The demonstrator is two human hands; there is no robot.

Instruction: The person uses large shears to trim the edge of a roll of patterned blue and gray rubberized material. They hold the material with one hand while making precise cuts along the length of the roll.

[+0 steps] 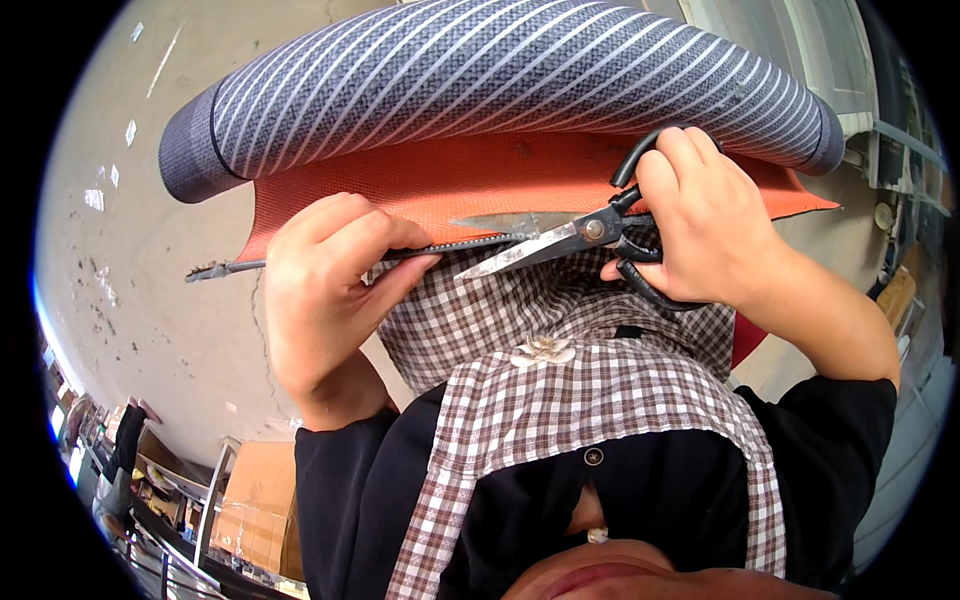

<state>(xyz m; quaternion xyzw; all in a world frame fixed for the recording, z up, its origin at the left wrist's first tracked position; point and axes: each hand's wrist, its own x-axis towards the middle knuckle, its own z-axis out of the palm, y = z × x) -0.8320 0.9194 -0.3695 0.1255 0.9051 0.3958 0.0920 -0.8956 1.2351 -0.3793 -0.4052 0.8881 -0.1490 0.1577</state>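
Cutting orange sheet (470,185) edge: right hand (705,225) grips open scissors (560,240), left hand (325,290) pinches trimmed strip (225,267). Risk: blades near left fingers; slack strip skews cut.

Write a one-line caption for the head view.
Right hand works black-handled scissors along the orange edge of a rolled striped mat, while the left hand pinches the trimmed strip.

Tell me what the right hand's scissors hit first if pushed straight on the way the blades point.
Likely the left hand. The scissors in the right hand point along the trimmed strip toward its fingers, which pinch that strip just beyond the tips; depth is unclear.
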